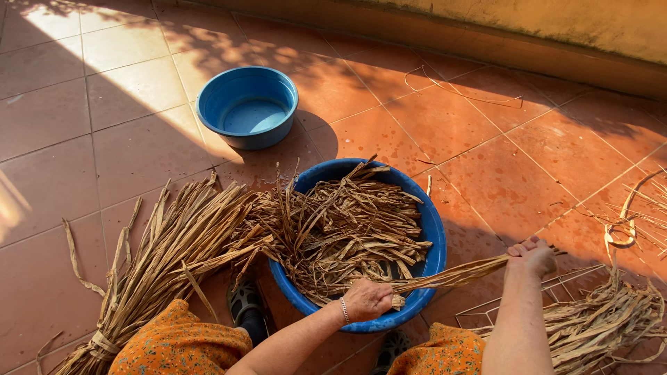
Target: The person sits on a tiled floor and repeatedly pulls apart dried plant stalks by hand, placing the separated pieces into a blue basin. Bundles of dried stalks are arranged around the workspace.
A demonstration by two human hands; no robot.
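Bare forearms, no sleeves in view. Thin silver bracelet (344, 310) on wrist just behind left grip (366, 300). Right grip (533, 255) without rings or bracelet. Orange garment (177, 340) with small dark floral print over both knees. Dark perforated shoes (244, 303) below.

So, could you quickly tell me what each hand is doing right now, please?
Left hand: closed on a strand of dried leaves, over the large blue basin.
Right hand: closed on the same strand's other end.
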